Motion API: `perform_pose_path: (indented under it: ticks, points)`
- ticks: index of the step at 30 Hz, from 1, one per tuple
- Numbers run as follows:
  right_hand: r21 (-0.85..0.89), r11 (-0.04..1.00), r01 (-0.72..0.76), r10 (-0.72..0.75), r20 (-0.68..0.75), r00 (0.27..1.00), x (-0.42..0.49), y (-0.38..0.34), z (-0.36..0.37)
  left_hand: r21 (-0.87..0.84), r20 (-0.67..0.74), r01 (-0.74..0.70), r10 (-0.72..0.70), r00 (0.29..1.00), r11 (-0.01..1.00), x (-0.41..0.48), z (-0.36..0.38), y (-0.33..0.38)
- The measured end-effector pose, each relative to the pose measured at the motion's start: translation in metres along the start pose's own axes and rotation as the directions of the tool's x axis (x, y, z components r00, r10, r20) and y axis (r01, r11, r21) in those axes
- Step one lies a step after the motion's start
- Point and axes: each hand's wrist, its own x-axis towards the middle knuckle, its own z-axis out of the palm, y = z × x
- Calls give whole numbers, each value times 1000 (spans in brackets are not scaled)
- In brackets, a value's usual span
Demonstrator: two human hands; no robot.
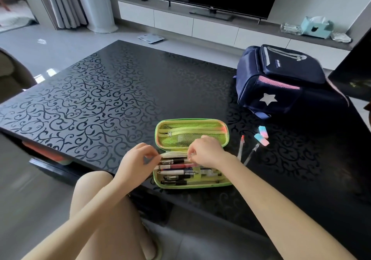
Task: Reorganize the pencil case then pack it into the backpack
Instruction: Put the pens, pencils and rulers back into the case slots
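Both forearms reach in from the near edge, converging over the open green pencil case [192, 153] at the near side of the black patterned table [96, 91]. Left hand [138, 159] sits at the case's left end, wrist bent, fingers curled, thumb and forefinger pinched on the end of a pale flat item along the hinge line; what that item is cannot be told. Right hand [206, 151] hovers over the hinge, knuckles up, fingertips pinched together on the same item or a pen beside it; unclear which. Lid half lies far, mesh pocket zipped; near half holds a row of pens [180, 172]. Two loose pens [246, 151] and two pink-blue erasers [262, 136] lie just right of the case. Navy backpack [281, 83] lies far right, well apart, zipped
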Motion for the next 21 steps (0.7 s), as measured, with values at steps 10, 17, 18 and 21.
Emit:
perform_pose_path:
  ticks: [10, 17, 18, 21]
  points:
    - [40, 999, 24, -22, -62, 998, 0, 7, 1, -46, 69, 58, -55, 996, 997, 9, 11, -2]
    - [112, 991, 76, -68, -72, 995, 2, 8, 11, -41, 85, 119, -115, 990, 992, 3, 10, -4]
    - [97, 991, 92, -83, -94, 992, 2, 8, 13, -46, 78, 115, -112, 991, 992, 3, 11, -3]
    - [59, 986, 154, -146, -126, 981, -2, 8, 17, -50, 65, 103, -99, 993, 993, 5, 13, 2]
